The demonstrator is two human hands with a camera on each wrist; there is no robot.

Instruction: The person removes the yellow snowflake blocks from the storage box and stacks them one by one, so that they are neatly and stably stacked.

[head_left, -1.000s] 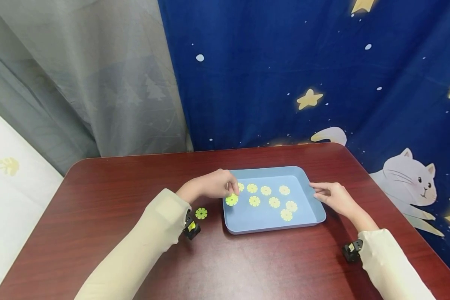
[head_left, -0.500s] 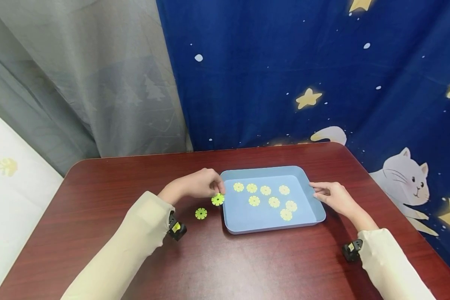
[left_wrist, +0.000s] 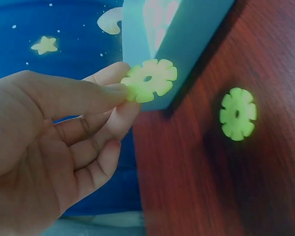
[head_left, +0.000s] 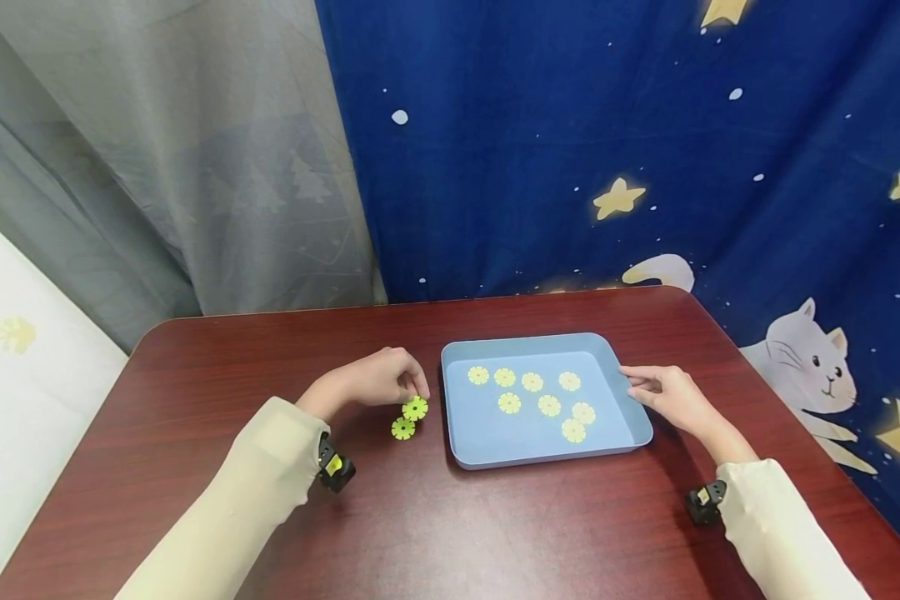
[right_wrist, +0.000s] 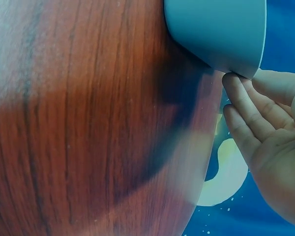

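Observation:
My left hand [head_left: 378, 379] pinches a yellow-green notched plastic disc [left_wrist: 157, 78] with a centre hole, between thumb and fingertips. The held disc is above the table, left of the blue tray [head_left: 547, 454]. Just below it in the head view, a second notched disc [head_left: 402, 428] lies flat on the wood; the left wrist view shows it apart from the hand. At the tray's right side, my right hand [head_left: 671, 398] grips the wall, thumb at the rim and fingertips against the outside. Several pale yellow discs [head_left: 549, 405] lie spread over the tray floor.
The dark red wooden table [head_left: 450, 533] carries the tray right of its middle. Behind the table hang a grey curtain [head_left: 270, 167] and a blue star-patterned curtain [head_left: 510, 150]. A small black camera [head_left: 336, 471] is strapped at the left wrist.
My left hand has moved left from over the tray, carrying the pinched disc out beside the loose one on the table. The right hand and tray stay in place.

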